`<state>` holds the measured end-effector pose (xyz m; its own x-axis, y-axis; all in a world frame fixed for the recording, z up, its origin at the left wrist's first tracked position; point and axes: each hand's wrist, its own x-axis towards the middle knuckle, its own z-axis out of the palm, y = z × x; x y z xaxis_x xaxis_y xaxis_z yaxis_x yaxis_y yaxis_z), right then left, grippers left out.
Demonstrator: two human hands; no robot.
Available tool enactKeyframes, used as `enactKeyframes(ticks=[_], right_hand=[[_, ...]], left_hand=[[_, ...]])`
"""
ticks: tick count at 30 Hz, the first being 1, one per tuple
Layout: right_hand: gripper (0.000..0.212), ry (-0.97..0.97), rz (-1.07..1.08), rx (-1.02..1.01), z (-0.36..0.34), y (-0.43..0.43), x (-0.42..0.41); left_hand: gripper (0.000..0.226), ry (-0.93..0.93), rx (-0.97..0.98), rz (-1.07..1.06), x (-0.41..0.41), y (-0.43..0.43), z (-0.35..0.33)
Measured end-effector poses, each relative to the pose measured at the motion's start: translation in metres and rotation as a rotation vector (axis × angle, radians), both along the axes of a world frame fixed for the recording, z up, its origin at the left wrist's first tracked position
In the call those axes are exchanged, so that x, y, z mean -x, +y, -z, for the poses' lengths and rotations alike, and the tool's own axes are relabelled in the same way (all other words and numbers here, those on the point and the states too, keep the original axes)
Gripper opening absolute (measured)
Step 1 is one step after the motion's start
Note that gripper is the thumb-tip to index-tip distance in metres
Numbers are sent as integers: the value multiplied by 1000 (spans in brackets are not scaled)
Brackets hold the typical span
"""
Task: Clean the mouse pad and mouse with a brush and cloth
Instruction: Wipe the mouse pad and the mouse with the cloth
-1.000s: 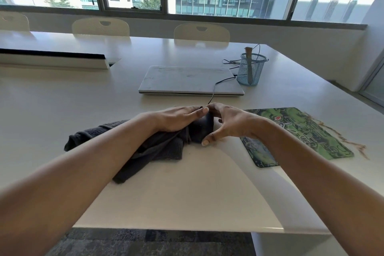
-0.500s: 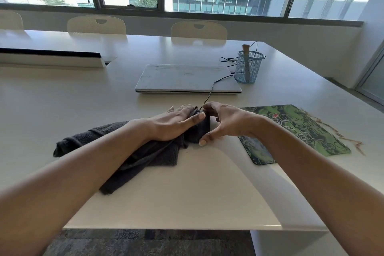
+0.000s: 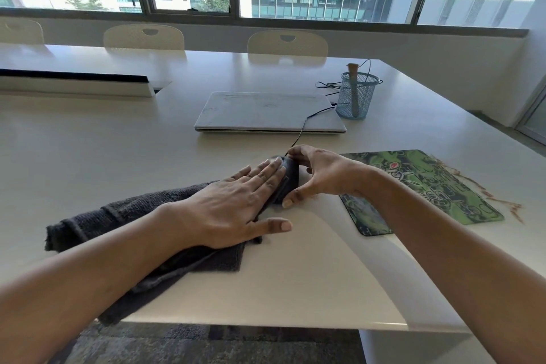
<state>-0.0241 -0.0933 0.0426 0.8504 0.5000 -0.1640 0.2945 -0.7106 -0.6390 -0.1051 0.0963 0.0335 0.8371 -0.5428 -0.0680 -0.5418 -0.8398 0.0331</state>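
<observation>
A dark grey cloth lies spread on the white table, one corner hanging over the front edge. My left hand lies flat on it, fingers straight, pressing the cloth against the black wired mouse. My right hand grips the mouse from the right, thumb at its near end and fingers curled over the far end. The green patterned mouse pad lies on the table just right of my right wrist. A brush stands handle-up in a blue mesh cup at the back.
A shut white laptop lies behind the mouse, with the mouse cable running across its right corner. Chairs stand along the table's far side under the windows. A cable channel lies at the far left. The table's front edge is close to me.
My left hand has slid back along the cloth and flattened, its thumb now spread on the table. The right hand keeps its grip on the mouse.
</observation>
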Motion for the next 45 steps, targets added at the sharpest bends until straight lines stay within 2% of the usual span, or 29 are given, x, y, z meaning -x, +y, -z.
enactKeyframes(ticks=[3, 7, 10, 16, 20, 22, 26, 35, 41, 45], right_hand=[[114, 5, -1, -15, 1, 1, 0], [90, 6, 11, -65, 2, 1, 2], [98, -23, 46, -76, 2, 0, 1], [99, -31, 50, -114, 5, 0, 1], [117, -20, 34, -60, 5, -1, -1], [114, -11, 29, -56, 6, -1, -2], [112, -5, 31, -57, 6, -1, -4], [112, 20, 27, -89, 8, -1, -5], [112, 18, 31, -84, 7, 0, -5], [109, 24, 28, -78, 6, -1, -4]], left_hand=[[104, -32, -22, 13, -7, -9, -4], [104, -38, -19, 11, -27, -24, -13], [102, -25, -13, 18, -38, -31, -16], [93, -1, 34, 59, -38, -24, -12], [78, 1, 285, 40, -22, -7, -12], [75, -72, 341, 10, -13, 4, -8], [61, -90, 309, -5, -2, 12, 4], [42, -239, 199, 242, -1, 18, -3], [48, -267, 207, 155, -6, 12, 3], [47, -214, 327, 27, -20, 8, 10]])
